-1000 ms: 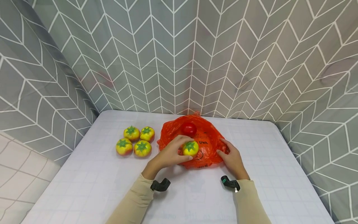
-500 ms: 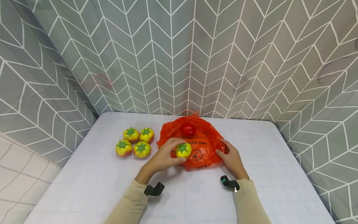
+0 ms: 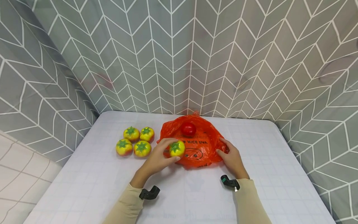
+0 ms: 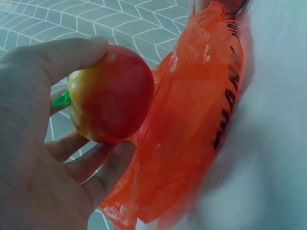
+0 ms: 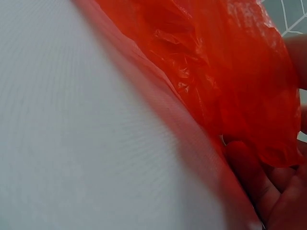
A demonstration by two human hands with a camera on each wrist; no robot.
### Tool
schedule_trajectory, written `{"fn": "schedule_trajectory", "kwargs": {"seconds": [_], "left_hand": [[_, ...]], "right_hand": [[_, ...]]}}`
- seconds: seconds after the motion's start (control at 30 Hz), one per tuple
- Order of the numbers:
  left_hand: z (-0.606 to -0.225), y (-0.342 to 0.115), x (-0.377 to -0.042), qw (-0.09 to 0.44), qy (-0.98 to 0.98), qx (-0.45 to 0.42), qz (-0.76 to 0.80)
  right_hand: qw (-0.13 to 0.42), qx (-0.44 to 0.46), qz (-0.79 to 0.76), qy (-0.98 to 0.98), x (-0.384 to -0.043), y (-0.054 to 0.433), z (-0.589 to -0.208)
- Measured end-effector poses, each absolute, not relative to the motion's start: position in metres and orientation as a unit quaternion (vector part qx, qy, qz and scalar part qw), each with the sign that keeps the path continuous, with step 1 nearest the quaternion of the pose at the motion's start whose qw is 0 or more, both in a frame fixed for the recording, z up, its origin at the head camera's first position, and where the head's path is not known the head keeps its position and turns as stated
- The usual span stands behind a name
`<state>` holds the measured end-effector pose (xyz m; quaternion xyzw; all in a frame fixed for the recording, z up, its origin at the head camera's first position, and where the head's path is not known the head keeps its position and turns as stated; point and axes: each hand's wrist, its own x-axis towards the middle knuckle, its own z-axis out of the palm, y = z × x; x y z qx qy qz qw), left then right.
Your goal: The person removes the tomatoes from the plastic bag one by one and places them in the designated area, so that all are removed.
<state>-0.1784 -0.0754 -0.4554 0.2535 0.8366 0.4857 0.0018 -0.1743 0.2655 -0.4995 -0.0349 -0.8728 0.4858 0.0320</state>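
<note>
My left hand [image 3: 156,159] holds a yellow-and-red tomato [image 3: 177,148] with a green leafy top, thumb on one side and fingers on the other. In the left wrist view the tomato's [image 4: 115,96] glossy red underside faces the camera. It is over the left front part of an orange-red plastic bag [image 3: 208,148], whose mouth is spread wide and shows black print. Inside the bag lies a round, glossy red fruit [image 3: 188,128]. At the bag's right side my right hand [image 3: 233,159] grips the rim; the right wrist view shows fingers under the thin plastic [image 5: 249,91].
Several similar tomatoes [image 3: 142,148] stand in a close group on the white table [image 3: 92,183], left of the bag. A grey curtain [image 3: 167,62] with white zigzag lines hangs behind the table and along its sides.
My left hand has moved left with the tomato, from over the middle of the bag to its left front side. The right hand stays at the bag's rim.
</note>
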Motion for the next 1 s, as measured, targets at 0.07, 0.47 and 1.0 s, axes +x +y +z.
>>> {"fn": "schedule_trajectory", "kwargs": {"seconds": [0.07,0.47,1.0], "left_hand": [[-0.456,-0.078,-0.178,-0.004,0.836,0.256,0.486],[-0.465,-0.095,-0.174,-0.021,0.824,0.259,0.503],[-0.466,-0.109,-0.164,-0.016,0.852,0.237,0.467]], "right_hand": [[0.033,-0.034,0.485,-0.873,-0.174,0.266,-0.500],[0.033,-0.030,0.483,-0.874,-0.175,0.266,-0.501],[0.032,-0.029,0.486,-0.873,-0.175,0.267,-0.502]]}}
